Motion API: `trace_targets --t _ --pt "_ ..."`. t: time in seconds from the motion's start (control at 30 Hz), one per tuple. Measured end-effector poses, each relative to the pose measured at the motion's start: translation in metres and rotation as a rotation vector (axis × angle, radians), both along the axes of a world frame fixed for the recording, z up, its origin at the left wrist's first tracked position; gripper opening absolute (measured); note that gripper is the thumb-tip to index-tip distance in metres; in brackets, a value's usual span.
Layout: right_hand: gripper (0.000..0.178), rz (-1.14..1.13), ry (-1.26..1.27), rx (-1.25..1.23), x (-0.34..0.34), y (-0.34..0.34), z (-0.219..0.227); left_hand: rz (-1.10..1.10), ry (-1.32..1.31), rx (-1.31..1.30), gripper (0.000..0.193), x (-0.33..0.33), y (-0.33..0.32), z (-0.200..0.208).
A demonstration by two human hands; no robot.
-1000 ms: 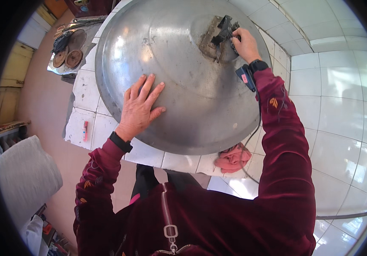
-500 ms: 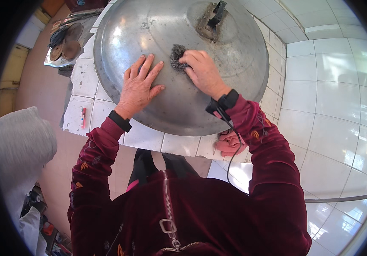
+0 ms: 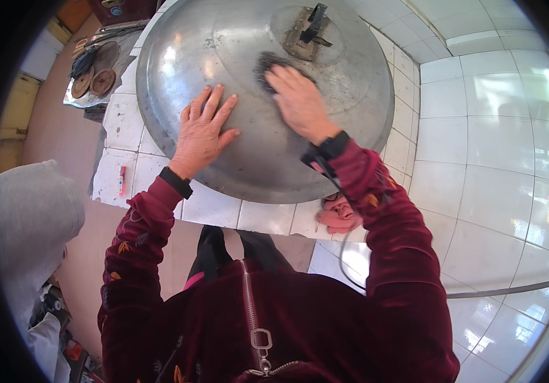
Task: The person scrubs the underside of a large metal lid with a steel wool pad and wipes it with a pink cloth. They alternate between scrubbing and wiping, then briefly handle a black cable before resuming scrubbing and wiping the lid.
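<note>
A large round metal lid (image 3: pixel 249 147) lies dome-up on the white tiled counter (image 3: pixel 214 207), its dark handle bracket (image 3: pixel 309 32) at the far side. My left hand (image 3: pixel 203 131) rests flat on the lid's near left part, fingers spread. Further right, my right hand (image 3: pixel 297 102) presses a dark steel wool scrubber (image 3: pixel 267 69) against the lid, just short of the bracket. That hand and the scrubber are slightly smeared by motion. The fingers partly cover the scrubber.
A pink cloth (image 3: pixel 339 215) lies at the counter's front edge, and a small red-and-white tube (image 3: pixel 122 181) at its left. Beyond stands a surface with round brown discs (image 3: pixel 102 82). White tiled wall (image 3: pixel 491 147) borders the right. A grey cloth-covered shape (image 3: pixel 35 217) stands at left.
My right hand has slid the scrubber slightly up across the lid, with the fingers now flatter over it. My left hand keeps its place on the lid. The whole view has shifted slightly.
</note>
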State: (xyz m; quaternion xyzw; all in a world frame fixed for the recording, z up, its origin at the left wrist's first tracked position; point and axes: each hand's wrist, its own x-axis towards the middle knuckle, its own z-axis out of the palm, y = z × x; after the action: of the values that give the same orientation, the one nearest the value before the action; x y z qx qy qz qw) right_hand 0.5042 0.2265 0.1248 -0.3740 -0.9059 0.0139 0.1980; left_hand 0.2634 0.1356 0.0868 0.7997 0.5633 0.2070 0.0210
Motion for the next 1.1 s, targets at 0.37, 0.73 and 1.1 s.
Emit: trace_targets --t 0.37,0.73,1.1 --pt "0.045 0.005 -0.036 0.012 0.021 -0.011 0.012 -0.002 -0.014 0.01 0.066 -0.001 -0.001 -0.002" --pt "0.046 0.102 0.027 -0.108 0.005 0.03 -0.002 -0.017 -0.05 -0.013 0.064 -0.005 -0.001 0.003" --pt "0.05 0.169 -0.036 -0.114 -0.023 0.028 0.014 -0.022 -0.07 -0.001 0.062 -0.004 -0.001 0.002"
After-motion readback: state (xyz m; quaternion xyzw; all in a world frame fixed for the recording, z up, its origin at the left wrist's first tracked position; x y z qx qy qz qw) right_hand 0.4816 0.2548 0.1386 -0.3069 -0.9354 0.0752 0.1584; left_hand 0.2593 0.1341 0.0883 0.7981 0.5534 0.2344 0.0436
